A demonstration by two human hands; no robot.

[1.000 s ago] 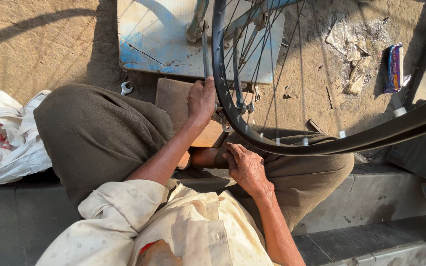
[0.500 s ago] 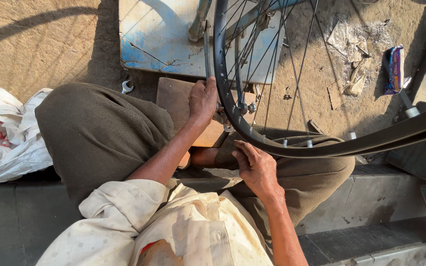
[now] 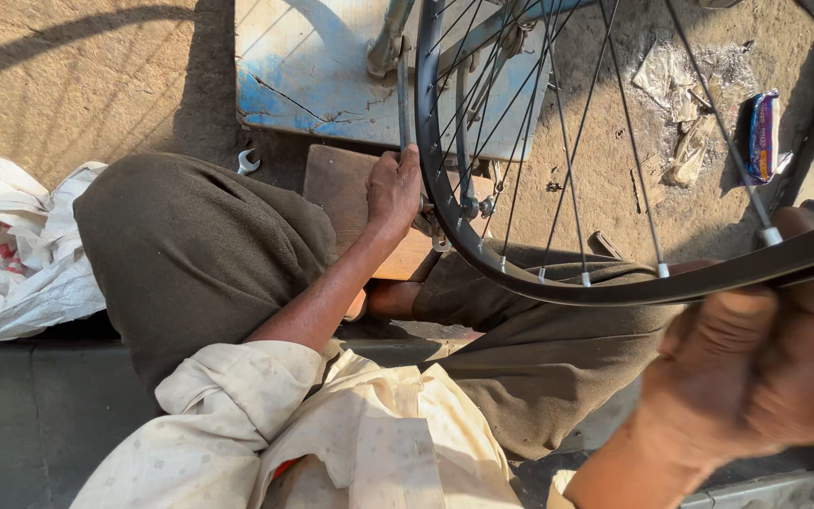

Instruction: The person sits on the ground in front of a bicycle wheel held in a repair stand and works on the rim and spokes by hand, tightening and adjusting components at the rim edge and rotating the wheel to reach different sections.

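Note:
A black bicycle wheel rim [image 3: 445, 212] with thin steel spokes [image 3: 567, 160] stands upright in front of my knees. My left hand [image 3: 393, 193] is closed around the rim's lower left part, beside a wooden block [image 3: 341, 184]. My right hand [image 3: 756, 363] is blurred and close to the camera at the lower right. Its fingers reach up across the rim's right stretch [image 3: 708, 278], and the blur hides whether they grip it. My legs in dark trousers [image 3: 200, 254] are folded beneath the wheel.
A worn blue and white metal plate [image 3: 322, 66] lies on the dirt behind the wheel. A small spanner [image 3: 249, 162] rests by my left knee. White sacking [image 3: 11, 254] is at the left, a snack wrapper [image 3: 763, 132] at the right, a grey step [image 3: 40, 415] under me.
My right hand has left my lap and swung up to the right, to the rim near the camera. The left hand stays on the rim.

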